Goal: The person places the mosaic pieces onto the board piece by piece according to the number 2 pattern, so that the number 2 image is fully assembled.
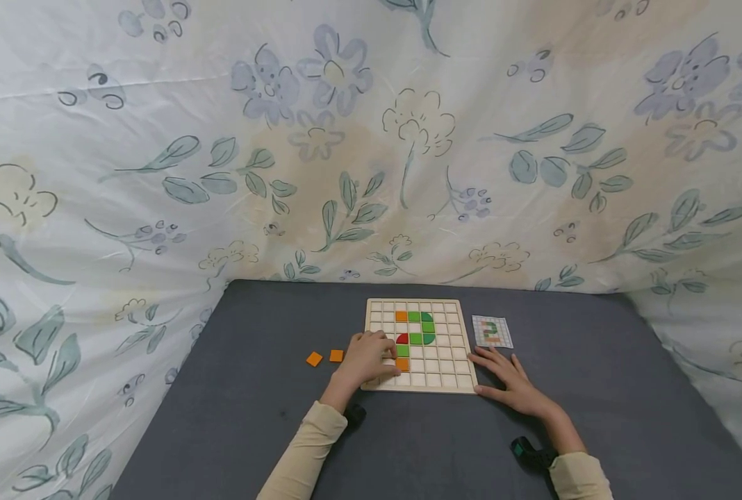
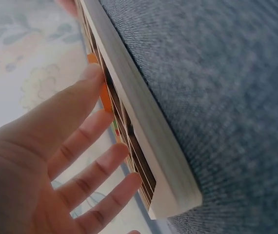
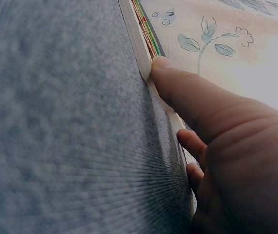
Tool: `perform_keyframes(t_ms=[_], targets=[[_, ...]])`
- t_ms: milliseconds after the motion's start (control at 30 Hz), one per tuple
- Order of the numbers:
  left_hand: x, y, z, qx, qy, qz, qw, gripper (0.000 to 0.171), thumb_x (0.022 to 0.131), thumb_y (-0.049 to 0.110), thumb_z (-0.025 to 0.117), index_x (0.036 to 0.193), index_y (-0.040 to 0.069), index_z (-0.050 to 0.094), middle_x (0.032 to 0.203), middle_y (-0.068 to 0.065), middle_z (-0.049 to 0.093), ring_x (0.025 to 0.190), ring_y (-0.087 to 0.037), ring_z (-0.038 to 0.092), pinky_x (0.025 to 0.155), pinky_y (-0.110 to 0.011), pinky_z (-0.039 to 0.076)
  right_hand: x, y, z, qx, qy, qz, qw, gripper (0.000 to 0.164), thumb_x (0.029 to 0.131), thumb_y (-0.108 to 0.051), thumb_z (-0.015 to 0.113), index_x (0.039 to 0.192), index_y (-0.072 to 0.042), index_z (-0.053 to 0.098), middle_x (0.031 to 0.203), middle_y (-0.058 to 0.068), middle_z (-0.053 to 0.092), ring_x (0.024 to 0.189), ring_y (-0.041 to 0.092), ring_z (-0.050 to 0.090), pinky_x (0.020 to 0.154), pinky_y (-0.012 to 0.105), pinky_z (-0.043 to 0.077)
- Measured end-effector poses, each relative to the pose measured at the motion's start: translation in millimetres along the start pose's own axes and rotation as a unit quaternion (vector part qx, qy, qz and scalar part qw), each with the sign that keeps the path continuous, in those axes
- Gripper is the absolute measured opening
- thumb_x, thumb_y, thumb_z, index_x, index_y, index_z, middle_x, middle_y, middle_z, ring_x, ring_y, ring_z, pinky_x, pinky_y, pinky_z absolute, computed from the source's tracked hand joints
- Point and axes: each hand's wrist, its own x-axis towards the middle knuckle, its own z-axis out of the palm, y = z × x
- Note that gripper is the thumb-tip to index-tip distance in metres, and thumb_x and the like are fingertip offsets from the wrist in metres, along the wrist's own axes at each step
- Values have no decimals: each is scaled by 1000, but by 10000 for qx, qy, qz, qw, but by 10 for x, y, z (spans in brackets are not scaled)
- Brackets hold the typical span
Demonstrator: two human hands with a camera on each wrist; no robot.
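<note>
A wooden grid board [image 1: 436, 382] lies on the dark table, holding orange, green and red pieces in several of its cells. My left hand [image 1: 366, 357] reaches over the board's left part. Its thumb and index fingertips are at an orange square tile [image 1: 402, 364] in a lower cell; the left wrist view shows the thumb tip in front of the orange tile [image 2: 106, 99], the other fingers loosely extended. At the board's right edge, my right hand [image 1: 513, 383] rests with spread fingers. Its thumb touches the board's side [image 3: 139, 48] in the right wrist view.
Two loose orange tiles, an outer one [image 1: 314, 359] and an inner one [image 1: 336, 355], lie left of the board. A printed pattern card [image 1: 492, 332] lies to its right. Behind the table [image 1: 421, 444] hangs a floral cloth [image 1: 371, 173].
</note>
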Motion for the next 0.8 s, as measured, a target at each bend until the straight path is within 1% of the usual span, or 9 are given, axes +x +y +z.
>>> perform_keyframes(t_ms=[133,467,667,800], targets=[[22,2,14,-15,-74,-36,10000,25,70,50,75,82,30,66,91,8,57,85,-14,50,91,-46,39,0,-5,-3,-17,6,18,10000,63,85,-28,66,140,-13,41,148,19,29,136,50,10,99,71,-8],[17,-1,21,-75,-59,11,10000,25,72,49,74,86,29,67,92,7,57,88,-15,51,91,-46,40,-9,1,1,39,-10,27,10000,63,85,-28,66,141,-12,41,148,19,28,135,50,10,99,71,-8],[-29,-27,-30,-241,-44,58,9997,23,74,46,75,86,27,68,90,6,57,89,-17,52,91,-49,40,-6,2,8,73,-8,-32,10000,63,85,-27,66,140,-12,41,148,20,28,135,51,10,99,71,-8],[-59,-70,-71,-384,-73,-32,9992,22,75,43,74,87,25,68,93,4,58,89,-18,52,92,-51,39,-1,4,6,54,-6,-50,10000,62,85,-27,66,140,-12,41,148,19,28,135,50,10,99,71,-8]])
